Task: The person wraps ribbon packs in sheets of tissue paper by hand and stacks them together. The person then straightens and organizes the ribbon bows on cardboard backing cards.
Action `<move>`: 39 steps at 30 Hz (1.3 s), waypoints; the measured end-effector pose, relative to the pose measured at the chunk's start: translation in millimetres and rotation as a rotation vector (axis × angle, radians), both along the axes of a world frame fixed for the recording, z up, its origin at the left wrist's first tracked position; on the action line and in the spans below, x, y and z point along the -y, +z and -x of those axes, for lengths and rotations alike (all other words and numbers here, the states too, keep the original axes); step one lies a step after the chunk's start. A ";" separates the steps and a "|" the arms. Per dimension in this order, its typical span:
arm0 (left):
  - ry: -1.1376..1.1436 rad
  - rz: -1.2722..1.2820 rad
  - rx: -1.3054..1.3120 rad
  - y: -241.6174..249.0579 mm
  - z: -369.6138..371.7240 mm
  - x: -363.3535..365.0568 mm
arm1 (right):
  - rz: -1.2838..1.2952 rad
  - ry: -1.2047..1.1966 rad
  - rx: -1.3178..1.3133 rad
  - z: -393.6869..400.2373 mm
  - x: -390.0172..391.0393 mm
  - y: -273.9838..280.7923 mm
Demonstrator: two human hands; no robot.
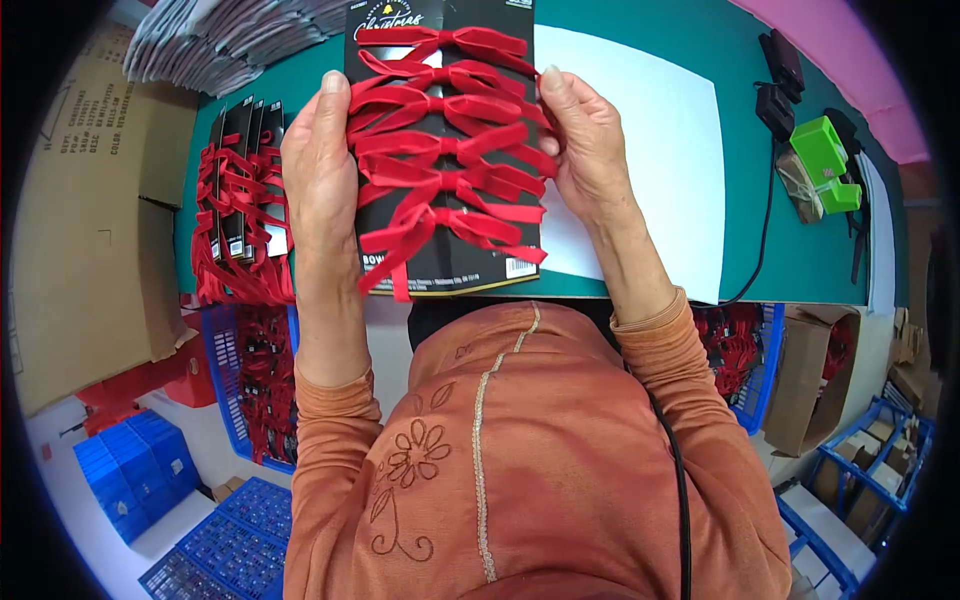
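Note:
A black printed card [440, 280] is held upright between my two hands at the table's near edge. Several red ribbon bows [445, 147] run down its front in a column, their loops and tails spreading to both sides. My left hand [318, 165] grips the left side, thumb along the edge, with its fingers hidden behind. At the opposite side my right hand [590, 140] pinches the edge, its thumb beside the upper bows. "Christmas" is readable near the card's top, and a barcode shows at the lower right.
More bow cards [240, 190] lie piled left on the green table [640, 20]. Behind them are stacked grey packets [235, 40]. A white sheet [660, 170] lies at right, near a green tape dispenser [820, 150]. A cardboard box [85, 200] and blue crates [225, 380] stand left.

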State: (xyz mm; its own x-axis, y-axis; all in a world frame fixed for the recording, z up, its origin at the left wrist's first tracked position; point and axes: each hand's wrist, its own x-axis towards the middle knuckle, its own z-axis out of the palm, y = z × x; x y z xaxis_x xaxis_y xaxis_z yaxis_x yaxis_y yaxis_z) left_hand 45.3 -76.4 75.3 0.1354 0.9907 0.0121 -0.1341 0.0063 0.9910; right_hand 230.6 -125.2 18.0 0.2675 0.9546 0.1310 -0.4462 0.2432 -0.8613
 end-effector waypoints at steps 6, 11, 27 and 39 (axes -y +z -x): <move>0.031 -0.215 -0.022 22.4 -19.6 4.4 | 0.026 -0.066 -0.128 8.1 -1.1 18.1; 0.077 -0.348 -0.048 35.8 -35.3 15.8 | -0.044 -0.112 -0.065 12.7 10.5 30.6; -0.415 -0.043 0.720 15.2 -73.5 5.7 | -0.202 -0.552 0.583 -24.1 19.7 55.1; -0.189 -0.081 0.489 -4.2 -87.3 10.1 | -0.137 -0.500 0.472 -35.7 11.8 59.4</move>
State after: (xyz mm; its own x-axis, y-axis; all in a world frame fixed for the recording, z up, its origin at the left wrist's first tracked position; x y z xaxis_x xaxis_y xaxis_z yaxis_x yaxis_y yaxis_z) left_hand 132.6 -86.5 71.1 0.2712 0.9427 0.1941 -0.5850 0.0013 0.8110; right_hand 266.3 -137.0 77.4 0.5548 0.6988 0.4514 0.1617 0.4417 -0.8825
